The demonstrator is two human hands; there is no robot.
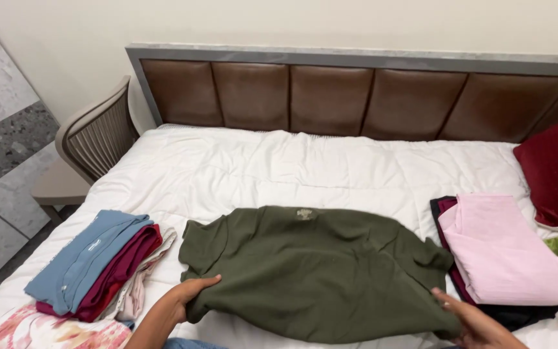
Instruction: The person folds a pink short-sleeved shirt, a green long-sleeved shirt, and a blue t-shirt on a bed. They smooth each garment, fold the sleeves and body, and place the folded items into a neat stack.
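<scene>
The olive-green T-shirt [318,271] lies spread flat on the white quilted bedcover [259,161], its long axis running from 9 o'clock to 3 o'clock across the lower middle of the view, with the neck label at 12 o'clock toward the brown padded headboard [356,100] and the hem at 6 o'clock nearest the person. Both hands sit at the near edge of the shirt, one at each end of that axis: the left hand [185,298] at about 8 o'clock of the garment, the right hand [476,322] at about 4 o'clock. The left hand has its thumb on top of the cloth and its fingers curled under the edge by the left sleeve, pinching the fabric. The right hand rests on the lower right corner with fingers half spread; whether it pinches the cloth or only presses on it I cannot tell, as part of it is cut off by the frame. Neither hand is clearly nearer; the shirt lies between them. The fabric is matte, soft and slightly rumpled, with short sleeves bunched at both ends. At 9 o'clock sits a pile of folded clothes [95,265], blue on top; at 3 o'clock a folded pink garment [505,252] lies on darker pieces.
</scene>
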